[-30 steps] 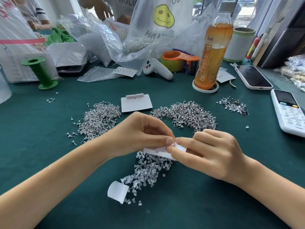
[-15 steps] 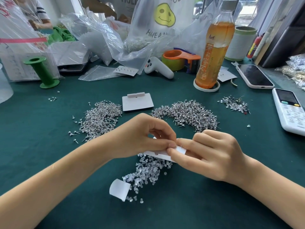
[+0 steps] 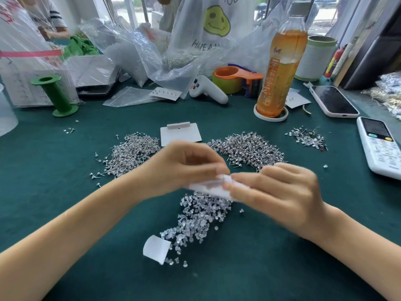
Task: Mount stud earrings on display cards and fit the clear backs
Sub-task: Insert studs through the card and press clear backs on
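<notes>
A white display card (image 3: 209,188) is held low over the green table between both hands, and it looks blurred. My left hand (image 3: 184,168) pinches its upper edge with thumb and curled fingers. My right hand (image 3: 280,192) grips its right end with curled fingers. Just under the card lies a heap of clear backs (image 3: 197,218). Two piles of silver stud earrings sit beyond the hands, one on the left (image 3: 130,153) and one on the right (image 3: 249,148). Another blank card (image 3: 181,134) lies flat between the piles.
A small white scoop (image 3: 156,248) lies at the near end of the clear backs. An orange drink bottle (image 3: 280,68), a tape dispenser (image 3: 236,79), a green spool (image 3: 56,94), plastic bags, a phone (image 3: 334,101) and a white remote (image 3: 382,146) ring the work area.
Both hands stay together on the card with small finger movements. The card and my right hand are now motion-blurred and sit slightly lower over the clear backs.
</notes>
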Tool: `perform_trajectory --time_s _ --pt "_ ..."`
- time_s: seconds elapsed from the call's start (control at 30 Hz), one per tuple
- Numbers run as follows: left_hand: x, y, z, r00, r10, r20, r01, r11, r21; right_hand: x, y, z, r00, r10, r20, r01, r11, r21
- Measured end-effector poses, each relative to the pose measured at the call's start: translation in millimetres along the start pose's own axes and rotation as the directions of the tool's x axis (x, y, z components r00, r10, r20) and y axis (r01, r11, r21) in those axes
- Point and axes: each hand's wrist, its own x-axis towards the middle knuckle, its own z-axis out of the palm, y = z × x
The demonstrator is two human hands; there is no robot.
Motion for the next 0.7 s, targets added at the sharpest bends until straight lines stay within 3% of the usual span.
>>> perform_trajectory --time_s 0.1,0.2,0.27,0.4,0.57,0.7 --pt "4.9 -6.1 -8.8 0.935 0.007 -0.354 -0.017 0.999 -0.027 -3.9 10.0 -5.1 0.938 0.311 -0.153 -0.288 0.945 0.153" --pt "6.0 -16.8 -6.8 0.893 -0.001 -0.451 0.053 0.993 0.103 -7.8 20.8 -7.3 0.81 0.532 -0.246 -0.499 0.846 0.189" --pt "3.2 -18.9 0.9 0.919 0.035 -0.392 0.074 0.962 0.261 -8.5 25.1 -6.8 0.744 0.612 -0.267 -0.57 0.79 0.225" --pt "-6.3 -9.5 21.1 0.977 0.192 -0.092 -0.113 0.833 0.541 -10.2 28.9 -4.8 0.66 0.7 -0.271 -0.645 0.714 0.272" --pt "-12.4 -6.1 42.8 0.96 0.248 0.13 -0.264 0.642 0.72 -11.5 29.7 -2.6 0.659 0.704 -0.265 -0.649 0.71 0.272" --pt "-12.4 -7.4 46.9 0.953 0.243 0.18 -0.295 0.623 0.724 -11.5 29.2 -1.7 0.67 0.694 -0.263 -0.643 0.72 0.26"
